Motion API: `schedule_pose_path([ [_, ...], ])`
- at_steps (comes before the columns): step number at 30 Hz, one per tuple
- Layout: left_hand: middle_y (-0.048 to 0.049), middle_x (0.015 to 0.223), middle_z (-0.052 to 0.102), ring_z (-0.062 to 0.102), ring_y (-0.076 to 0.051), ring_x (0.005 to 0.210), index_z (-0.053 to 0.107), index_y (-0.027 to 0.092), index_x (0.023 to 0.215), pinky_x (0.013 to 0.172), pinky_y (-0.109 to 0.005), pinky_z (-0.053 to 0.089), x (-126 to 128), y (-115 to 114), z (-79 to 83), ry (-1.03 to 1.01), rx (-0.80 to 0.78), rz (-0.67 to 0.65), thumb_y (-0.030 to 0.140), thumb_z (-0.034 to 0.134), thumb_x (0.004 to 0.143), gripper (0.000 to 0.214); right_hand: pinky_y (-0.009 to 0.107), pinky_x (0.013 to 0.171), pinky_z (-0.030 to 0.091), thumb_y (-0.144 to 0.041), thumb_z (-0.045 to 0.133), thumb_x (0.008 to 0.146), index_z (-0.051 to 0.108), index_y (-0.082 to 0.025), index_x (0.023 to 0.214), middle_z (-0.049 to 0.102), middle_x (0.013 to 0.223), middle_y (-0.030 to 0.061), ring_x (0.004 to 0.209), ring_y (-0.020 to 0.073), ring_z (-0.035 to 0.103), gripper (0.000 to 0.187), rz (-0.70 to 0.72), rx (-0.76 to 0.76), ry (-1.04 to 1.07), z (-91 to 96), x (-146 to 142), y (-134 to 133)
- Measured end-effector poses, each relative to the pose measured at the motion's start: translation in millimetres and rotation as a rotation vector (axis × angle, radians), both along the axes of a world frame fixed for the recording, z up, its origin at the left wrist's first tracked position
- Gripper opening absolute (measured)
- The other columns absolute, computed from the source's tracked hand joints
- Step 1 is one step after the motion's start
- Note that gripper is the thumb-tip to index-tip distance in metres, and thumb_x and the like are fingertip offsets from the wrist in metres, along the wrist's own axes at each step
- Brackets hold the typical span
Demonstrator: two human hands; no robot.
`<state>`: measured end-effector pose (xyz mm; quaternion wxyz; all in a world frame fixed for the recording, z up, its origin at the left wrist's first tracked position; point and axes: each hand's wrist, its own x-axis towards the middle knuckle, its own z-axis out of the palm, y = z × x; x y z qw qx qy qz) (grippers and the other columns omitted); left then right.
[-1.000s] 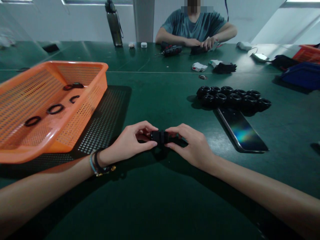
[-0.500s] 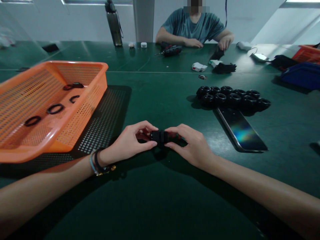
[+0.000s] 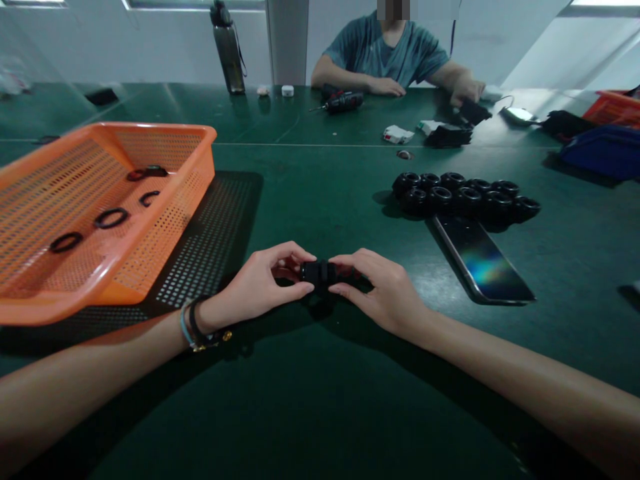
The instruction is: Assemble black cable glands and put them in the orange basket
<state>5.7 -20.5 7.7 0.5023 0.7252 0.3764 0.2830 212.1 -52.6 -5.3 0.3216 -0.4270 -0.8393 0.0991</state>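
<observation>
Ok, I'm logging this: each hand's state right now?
Left hand: closed, holding one end of the black part.
Right hand: closed, holding its other end.

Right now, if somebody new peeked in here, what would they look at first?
Probably the big orange basket on the left, with black rings lying inside. Next, in the middle, a small black part held by the left grip and the right grip. To the right, shiny black round pieces cluster at the far end of a phone.

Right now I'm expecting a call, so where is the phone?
In the head view, the phone lies right of the right hand, its far end by the black round parts.
</observation>
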Motion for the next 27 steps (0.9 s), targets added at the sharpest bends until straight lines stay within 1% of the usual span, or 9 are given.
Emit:
schedule_pose_path([
  [3, -0.001, 0.084, 0.065, 0.063, -0.013, 0.076, 0.058, 0.015, 0.09, 0.073, -0.026, 0.053, 0.4, -0.1, 0.5, 0.001, -0.003, 0.006, 0.021, 0.067, 0.068, 0.024, 0.031, 0.061, 0.053, -0.021, 0.061, 0.084, 0.061, -0.013, 0.098, 0.07, 0.082, 0.0071, 0.072, 0.0179, 0.063, 0.016, 0.003, -0.001, 0.0, 0.4, 0.0, -0.5],
  [6, -0.001, 0.084, 0.064, 0.063, -0.013, 0.075, 0.058, 0.015, 0.09, 0.072, -0.026, 0.053, 0.7, 0.1, 0.8, -0.002, -0.013, 0.004, 0.021, 0.067, 0.068, 0.024, 0.031, 0.061, 0.053, -0.02, 0.062, 0.083, 0.061, -0.013, 0.098, 0.07, 0.082, 0.0071, 0.072, 0.0179, 0.063, 0.017, -0.002, -0.006, -0.001, 0.5, -0.1, -1.0],
  [8, -0.001, 0.084, 0.064, 0.063, -0.013, 0.075, 0.057, 0.015, 0.09, 0.072, -0.026, 0.053, 0.7, 0.3, 0.4, -0.007, -0.017, 0.004, 0.021, 0.067, 0.069, 0.024, 0.031, 0.061, 0.054, -0.02, 0.064, 0.081, 0.06, -0.014, 0.099, 0.069, 0.082, 0.0065, 0.072, 0.0181, 0.063, 0.019, 0.001, -0.005, 0.001, 0.4, -0.1, -1.3],
  [11, -0.0012, 0.086, 0.064, 0.063, -0.013, 0.076, 0.057, 0.015, 0.09, 0.073, -0.026, 0.053, 0.3, 0.6, -0.7, -0.021, -0.021, -0.001, 0.021, 0.067, 0.069, 0.024, 0.031, 0.061, 0.054, -0.015, 0.066, 0.077, 0.058, -0.012, 0.1, 0.069, 0.083, 0.0073, 0.073, 0.018, 0.063, 0.024, 0.002, 0.014, 0.014, -0.6, -0.5, -1.7],
  [15, -0.0007, 0.084, 0.064, 0.063, -0.013, 0.076, 0.057, 0.015, 0.09, 0.073, -0.025, 0.053, -0.1, 0.9, -1.4, -0.019, -0.013, -0.007, 0.02, 0.066, 0.069, 0.024, 0.03, 0.062, 0.054, -0.01, 0.063, 0.078, 0.058, -0.013, 0.098, 0.068, 0.083, 0.0061, 0.072, 0.0166, 0.063, 0.021, -0.004, 0.017, 0.036, -2.2, -1.7, -1.7],
  [27, -0.0008, 0.085, 0.065, 0.064, -0.013, 0.077, 0.058, 0.015, 0.092, 0.073, -0.025, 0.053, 0.4, 0.8, -1.4, -0.006, -0.012, 0.0, 0.022, 0.067, 0.069, 0.025, 0.03, 0.062, 0.054, -0.013, 0.061, 0.08, 0.059, -0.016, 0.098, 0.069, 0.083, 0.0054, 0.071, 0.0168, 0.064, 0.019, -0.006, -0.011, 0.029, -1.6, -0.6, -1.2],
])
